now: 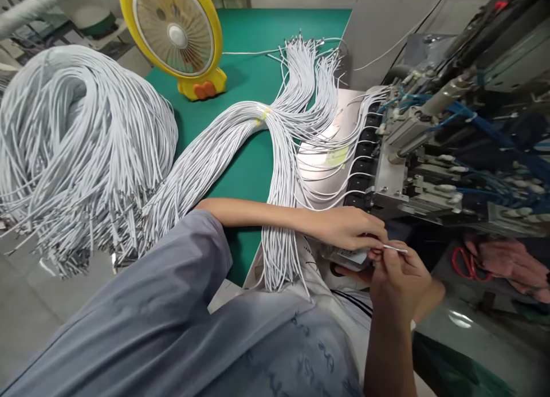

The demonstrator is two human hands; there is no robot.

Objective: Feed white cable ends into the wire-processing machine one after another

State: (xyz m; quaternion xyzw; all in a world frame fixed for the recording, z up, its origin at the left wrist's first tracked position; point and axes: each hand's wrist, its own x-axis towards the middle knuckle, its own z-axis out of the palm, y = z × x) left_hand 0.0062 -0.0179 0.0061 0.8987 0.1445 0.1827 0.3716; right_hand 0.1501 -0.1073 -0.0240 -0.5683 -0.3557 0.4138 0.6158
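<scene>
Both of my hands meet at the right, below the front of a machine. My right hand (399, 271) pinches a short, thin white cable end (395, 248) between thumb and fingers. My left hand (350, 228) reaches in from the left with its fingertips closed at the other side of that cable, close against the right thumb. How the cable runs on behind the fingers is hidden. My left forearm crosses over a hanging bundle of white cables (281, 173), which is bound by a yellow tie (263, 116) and spreads over the green table (240, 156).
A thick coil of white cables (86, 116) is at the left. A yellow fan (177, 36) stands on the table. Several cables run into black slots (365, 165) of the machine (399, 156). Red-handled scissors (468, 265) and a pink cloth (511, 265) are at the right.
</scene>
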